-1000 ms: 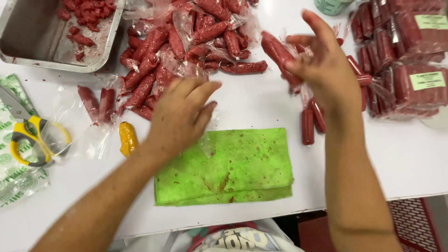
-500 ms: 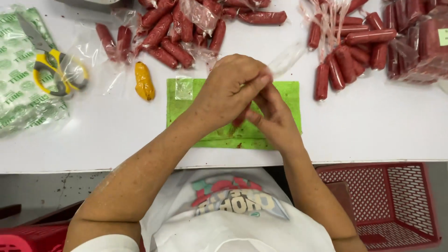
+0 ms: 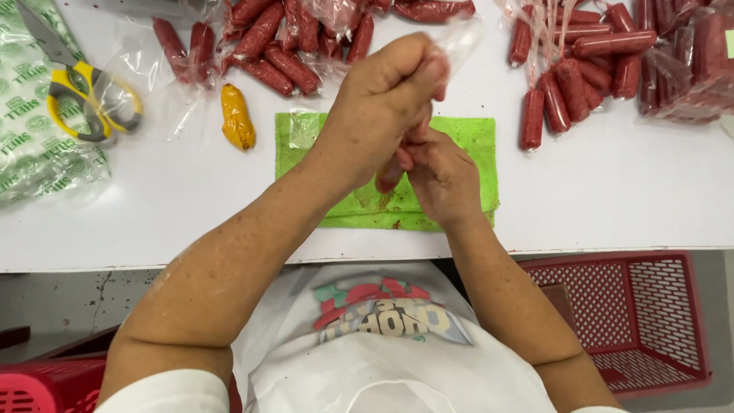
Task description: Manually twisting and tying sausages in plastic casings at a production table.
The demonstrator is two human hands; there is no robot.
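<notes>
Red sausage [image 3: 388, 177] in clear plastic wrap is pinched between both hands over the green cloth [image 3: 474, 141]: left hand [image 3: 390, 84] tugs the wrap toward twelve o'clock, right hand [image 3: 440, 176] steadies it, keeping drips off the white surface [image 3: 612, 199].

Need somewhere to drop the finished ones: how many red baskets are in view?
2: one red basket under the table edge at lower right, another red basket at the lower-left corner, mostly cut off.

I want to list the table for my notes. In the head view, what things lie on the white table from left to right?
Printed green bag → yellow-handled scissors → yellow sausage → green cloth under the left hand and right hand → upright red sausage → wrapped red sausages.
</notes>
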